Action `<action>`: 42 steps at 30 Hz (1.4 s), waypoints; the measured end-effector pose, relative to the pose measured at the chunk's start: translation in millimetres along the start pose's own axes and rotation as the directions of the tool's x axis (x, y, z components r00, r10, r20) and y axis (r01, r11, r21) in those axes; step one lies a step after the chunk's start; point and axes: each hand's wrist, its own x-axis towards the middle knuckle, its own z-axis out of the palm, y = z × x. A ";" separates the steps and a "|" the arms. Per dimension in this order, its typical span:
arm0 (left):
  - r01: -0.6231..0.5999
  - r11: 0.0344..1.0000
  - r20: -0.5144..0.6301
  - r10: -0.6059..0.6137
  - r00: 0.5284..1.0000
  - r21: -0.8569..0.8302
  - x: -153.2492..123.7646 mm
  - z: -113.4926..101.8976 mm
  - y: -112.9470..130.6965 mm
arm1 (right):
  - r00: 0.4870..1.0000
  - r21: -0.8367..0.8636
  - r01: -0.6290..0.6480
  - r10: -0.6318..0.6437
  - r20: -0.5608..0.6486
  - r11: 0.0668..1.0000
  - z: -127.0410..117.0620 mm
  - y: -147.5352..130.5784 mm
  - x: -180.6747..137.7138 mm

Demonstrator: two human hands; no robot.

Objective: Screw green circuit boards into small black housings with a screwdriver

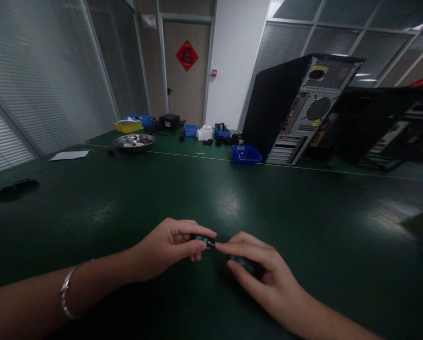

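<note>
My left hand (177,243) pinches a small green circuit board (201,238) between thumb and fingers. A dark part with a bit of bright metal shows at the board's right end. My right hand (259,267) is curled around a dark, rounded object (243,262), mostly hidden by the fingers, so its kind is unclear. The right index fingertip reaches to the metal end of the board, and I cannot tell whether it touches. Both hands are just above the green tabletop (183,189).
Toward the back stand a metal bowl (134,143), a blue bin (246,155), a yellow tray (128,126) and a white plastic piece (204,133). A black computer tower (285,104) rises at the right. Paper (69,155) and a dark object (15,189) lie left.
</note>
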 end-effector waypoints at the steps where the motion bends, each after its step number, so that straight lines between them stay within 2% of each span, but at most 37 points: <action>1: -0.009 1.000 -0.006 0.009 1.000 0.015 -0.4 0.1 -0.7 | 1.000 -0.002 0.000 0.000 -0.003 1.000 0.1 0.5 0.2; 6: -0.068 0.991 0.001 0.068 0.998 0.119 -2.3 1.4 -0.7 | 1.000 -0.011 0.001 -0.001 -0.002 1.000 0.5 1.5 0.8; 13: -0.017 1.000 0.014 0.017 1.000 -0.003 -2.6 1.9 5.9 | 1.000 -0.007 -0.003 0.003 0.018 1.000 -0.5 -0.3 -0.6; 27: 0.000 1.000 0.062 0.001 0.998 -0.028 -1.9 0.7 5.4 | 0.999 0.024 0.007 -0.008 0.043 1.000 -1.0 -0.6 0.4; 36: -0.021 0.998 0.022 0.022 1.000 -0.052 -1.6 0.6 4.7 | 0.999 0.009 0.017 -0.017 0.027 1.000 -0.6 2.2 -0.4; 42: -0.001 0.998 0.043 0.003 0.999 -0.056 -1.8 1.2 4.8 | 0.998 0.006 0.002 -0.002 0.060 1.000 -2.0 0.6 -0.8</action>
